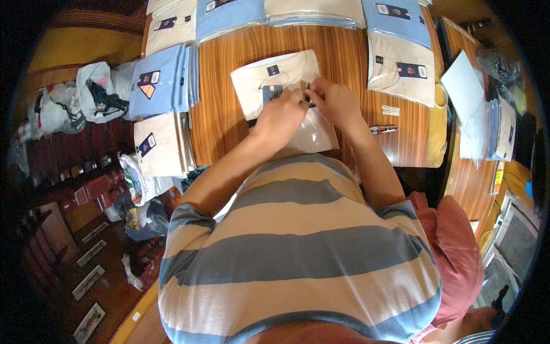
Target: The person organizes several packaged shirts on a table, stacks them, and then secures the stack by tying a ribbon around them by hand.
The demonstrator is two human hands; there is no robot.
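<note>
A folded cream shirt (245,86) lies on the wooden table in front of me, its neck end away from me. Clear plastic (314,137) covers its near part. A small dark label (272,70) sits inside the neckline, and a dark hang tag (270,93) rests on the front, partly hidden by my fingers. My left hand (283,119) lies over the shirt beside the tag, fingers bent and closed. My right hand (335,102) pinches close to the left fingertips, at the shirt's right side. Something small and dark shows between the hands; what each one grips is unclear.
Bagged blue shirts (157,86) and cream shirts (160,146) are stacked at the left, with more along the far edge. Another cream shirt (401,60) lies at the right, near a pen (382,129) and small paper labels (391,110). Plastic bags (100,92) hang farther left.
</note>
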